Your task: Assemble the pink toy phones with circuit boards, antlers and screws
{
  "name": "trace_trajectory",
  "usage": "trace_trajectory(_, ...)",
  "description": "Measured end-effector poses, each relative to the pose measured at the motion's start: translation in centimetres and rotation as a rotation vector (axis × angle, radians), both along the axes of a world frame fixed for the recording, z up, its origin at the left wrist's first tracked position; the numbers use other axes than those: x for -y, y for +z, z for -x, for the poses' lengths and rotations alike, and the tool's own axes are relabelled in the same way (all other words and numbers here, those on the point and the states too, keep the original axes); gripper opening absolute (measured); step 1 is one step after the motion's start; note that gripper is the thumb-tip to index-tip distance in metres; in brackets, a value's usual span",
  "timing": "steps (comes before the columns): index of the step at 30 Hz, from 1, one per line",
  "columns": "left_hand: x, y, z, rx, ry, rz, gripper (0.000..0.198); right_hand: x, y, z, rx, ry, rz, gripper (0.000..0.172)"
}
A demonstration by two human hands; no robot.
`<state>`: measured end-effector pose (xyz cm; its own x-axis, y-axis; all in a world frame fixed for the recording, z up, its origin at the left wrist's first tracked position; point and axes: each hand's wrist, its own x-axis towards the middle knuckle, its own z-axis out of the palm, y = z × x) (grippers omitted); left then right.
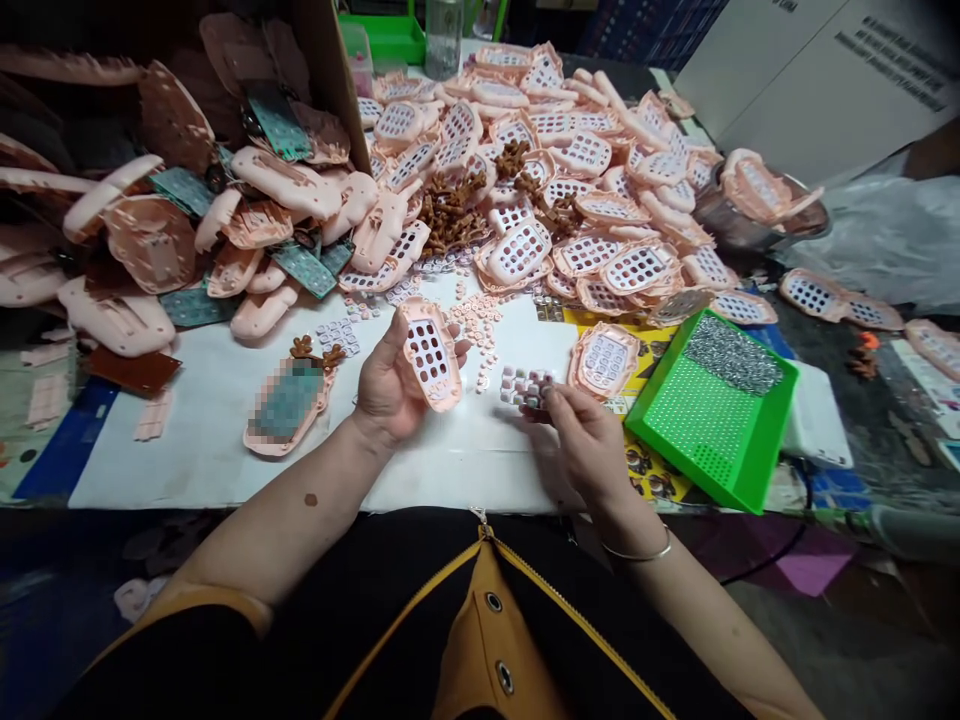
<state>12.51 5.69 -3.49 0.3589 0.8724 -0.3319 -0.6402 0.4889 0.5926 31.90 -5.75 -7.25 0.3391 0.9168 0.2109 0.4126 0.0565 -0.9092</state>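
My left hand (384,385) grips a pink plastic toy phone shell (444,392), tilted up, with rows of holes showing in its white panel. Pinched between the thumb and fingers of my right hand (589,435) is a small keypad of pale buttons (523,386), held just above the white work surface. Right behind that hand lies another pink shell (604,360) with buttons filling its panel. Loose small pink pieces (484,335) are scattered between my hands. To the left sits a shell with a green circuit board (285,400), partly blurred, beside small brown pieces (319,350).
A big heap of pink shells (577,150) covers the back, with brown pieces (454,215) among them. At the left, a carton (330,70) holds more shells and green boards. A green tray (739,465) of small screws stands right, before a metal bowl (806,215).
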Motion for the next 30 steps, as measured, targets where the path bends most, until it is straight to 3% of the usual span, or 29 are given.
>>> trace_trajectory(3,0.3,0.0,-0.2,0.014,-0.083,0.045,0.052,-1.2,0.5,0.5,-0.543,-0.066,0.073,0.034)
trace_trajectory(6,0.8,-0.2,-0.4,0.025,-0.191,0.094,0.051,-1.8,0.8,1.2,-0.671,-0.078,0.02,0.029)
trace_trajectory(8,1.1,-0.4,-0.4,0.027,-0.24,0.125,0.051,-1.8,0.9,1.5,-0.573,-0.106,-0.068,0.021)
trace_trajectory(11,1.4,-0.6,-0.4,0.042,-0.294,0.147,0.05,-1.6,1.2,1.7,-0.139,-0.117,-0.244,0.017)
trace_trajectory(14,1.5,-0.8,-0.3,0.077,-0.307,0.136,0.045,-1.8,1.7,2.0,0.382,0.061,-0.414,0.039)
trace_trajectory(16,1.5,-0.9,-0.3,0.097,-0.293,0.134,0.042,-2.2,1.8,2.3,0.589,0.216,-0.505,0.052)
trace_trajectory(21,1.5,-1.1,-0.2,0.12,-0.372,0.148,0.048,-3.0,1.7,3.2,0.817,0.337,-0.604,0.05)
trace_trajectory(30,1.5,-0.7,-0.2,0.11,-0.369,0.07,0.05,-2.9,3.0,3.2,0.867,0.433,-0.499,0.024)
